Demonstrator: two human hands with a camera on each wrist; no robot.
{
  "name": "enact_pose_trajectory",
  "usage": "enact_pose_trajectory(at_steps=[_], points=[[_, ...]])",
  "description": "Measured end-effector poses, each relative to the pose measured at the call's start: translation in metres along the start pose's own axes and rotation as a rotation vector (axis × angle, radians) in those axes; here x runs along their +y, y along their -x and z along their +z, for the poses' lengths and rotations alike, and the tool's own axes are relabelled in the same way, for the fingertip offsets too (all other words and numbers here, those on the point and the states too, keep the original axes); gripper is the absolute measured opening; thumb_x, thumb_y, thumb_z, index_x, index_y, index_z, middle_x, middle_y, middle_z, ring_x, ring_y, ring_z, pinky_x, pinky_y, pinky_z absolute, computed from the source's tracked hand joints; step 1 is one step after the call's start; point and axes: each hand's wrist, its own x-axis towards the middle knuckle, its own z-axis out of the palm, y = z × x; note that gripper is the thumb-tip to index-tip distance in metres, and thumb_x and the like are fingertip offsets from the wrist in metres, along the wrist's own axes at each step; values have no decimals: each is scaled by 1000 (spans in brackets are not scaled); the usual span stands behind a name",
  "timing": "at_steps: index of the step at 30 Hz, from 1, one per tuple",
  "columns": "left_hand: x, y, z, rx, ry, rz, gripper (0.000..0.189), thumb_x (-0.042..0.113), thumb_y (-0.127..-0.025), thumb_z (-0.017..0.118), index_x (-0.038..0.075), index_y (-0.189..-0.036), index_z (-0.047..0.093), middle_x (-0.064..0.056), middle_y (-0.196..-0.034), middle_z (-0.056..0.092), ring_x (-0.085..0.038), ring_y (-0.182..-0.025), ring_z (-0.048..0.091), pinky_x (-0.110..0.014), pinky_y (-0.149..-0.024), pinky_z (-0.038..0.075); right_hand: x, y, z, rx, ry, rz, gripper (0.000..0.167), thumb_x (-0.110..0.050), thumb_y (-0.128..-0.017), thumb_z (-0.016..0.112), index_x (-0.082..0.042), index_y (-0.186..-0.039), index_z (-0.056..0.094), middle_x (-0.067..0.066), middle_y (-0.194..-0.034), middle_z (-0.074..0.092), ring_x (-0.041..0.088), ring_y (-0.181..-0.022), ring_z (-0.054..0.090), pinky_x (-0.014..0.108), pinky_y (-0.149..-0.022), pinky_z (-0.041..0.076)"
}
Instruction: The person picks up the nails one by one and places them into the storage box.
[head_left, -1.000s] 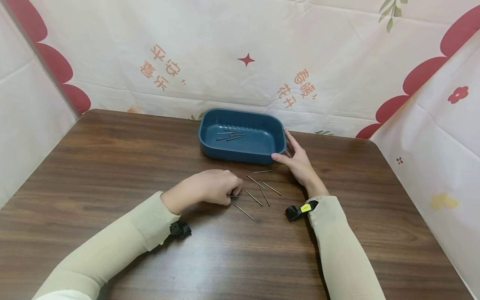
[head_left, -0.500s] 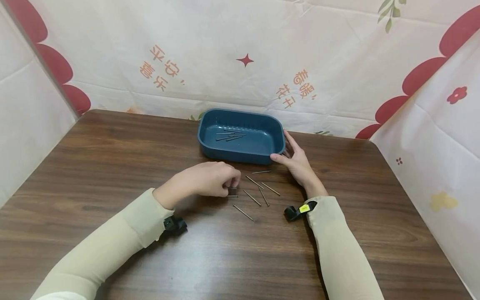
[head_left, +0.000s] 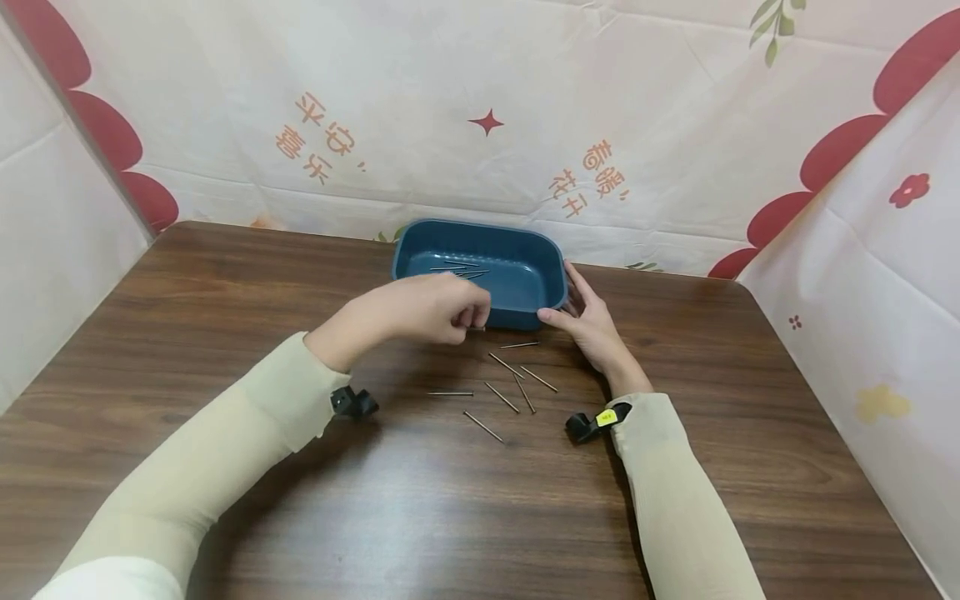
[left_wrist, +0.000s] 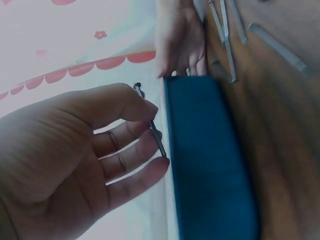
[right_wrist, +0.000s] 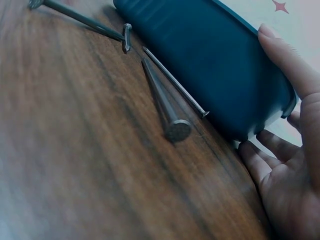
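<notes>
My left hand (head_left: 423, 308) is held over the front edge of a blue rectangular box (head_left: 516, 318). In the left wrist view its thumb and fingertips pinch a thin metal nail (left_wrist: 158, 140) beside the box's rim. My right hand (head_left: 597, 335) grips the right end of the box, thumb at the rim and fingers round the corner, as the right wrist view shows. Inside the box lie several nails (head_left: 472, 274), partly hidden behind my left hand. A single nail (head_left: 450, 393) lies on the table below that hand.
Several more loose nails (head_left: 502, 397) are scattered on the brown wooden table (head_left: 420, 500) in front of the box. Behind the box hangs a pale printed cloth (head_left: 420, 100), and similar cloth borders both sides.
My left hand has risen from the table and moved toward the box with a nail, uncovering another nail on the wood. My right hand stays on the box.
</notes>
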Motion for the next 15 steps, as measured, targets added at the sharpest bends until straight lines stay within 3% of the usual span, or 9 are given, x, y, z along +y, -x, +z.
enact_pose_trajectory(at_steps=[6,15], points=[[-3,-16,-19,24,14,16,14,4,-91,62,12,-101,66,-1,-93,67,-16,-83,59,-30,-77,51,0,-1,-2,2,2,5,90,-12,-95,68,-31,-163,12,12,-167,26,28,-155,27,47,-125,26],[-22,-44,-22,20,-25,-25,17,4,-94,60,13,-106,67,-2,-97,67,-17,-86,59,-30,-79,51,2,-1,0,-8,10,13,90,-15,-96,68,-29,-164,9,11,-168,25,28,-155,27,49,-124,28]])
